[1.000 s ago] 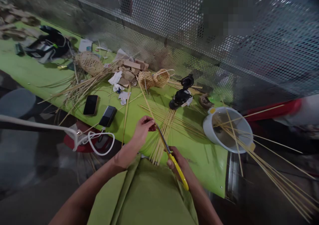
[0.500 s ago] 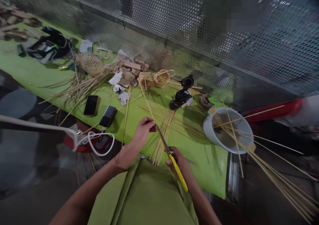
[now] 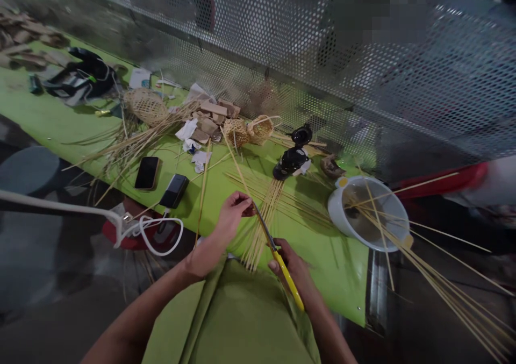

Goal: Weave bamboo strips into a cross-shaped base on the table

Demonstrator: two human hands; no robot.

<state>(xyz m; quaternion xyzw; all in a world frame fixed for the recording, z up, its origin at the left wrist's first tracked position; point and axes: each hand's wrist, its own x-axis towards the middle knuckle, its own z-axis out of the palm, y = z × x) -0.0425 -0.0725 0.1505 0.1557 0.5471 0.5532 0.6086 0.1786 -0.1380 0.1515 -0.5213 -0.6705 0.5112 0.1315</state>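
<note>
My left hand [image 3: 233, 212] pinches a thin bamboo strip [image 3: 236, 162] that runs away from me across the green table [image 3: 52, 122]. My right hand [image 3: 293, 266] is closed round the yellow handles of a pair of scissors [image 3: 278, 259]. The scissor blades point up and left, with their tip right at my left fingertips and the strip. A fan of pale bamboo strips [image 3: 264, 219] lies on the table between my hands and over my green apron.
A white bowl [image 3: 342, 213] with long strips sticking out stands at the right. Two black tools [image 3: 292, 157], small woven baskets [image 3: 248, 130], cardboard scraps, a phone [image 3: 147, 172], a power bank [image 3: 174, 190] with white cable and a perforated metal screen [image 3: 322, 68] lie beyond.
Almost nothing has moved. The view has shifted slightly, and my hands keep the same hold on the strip and the scissors.
</note>
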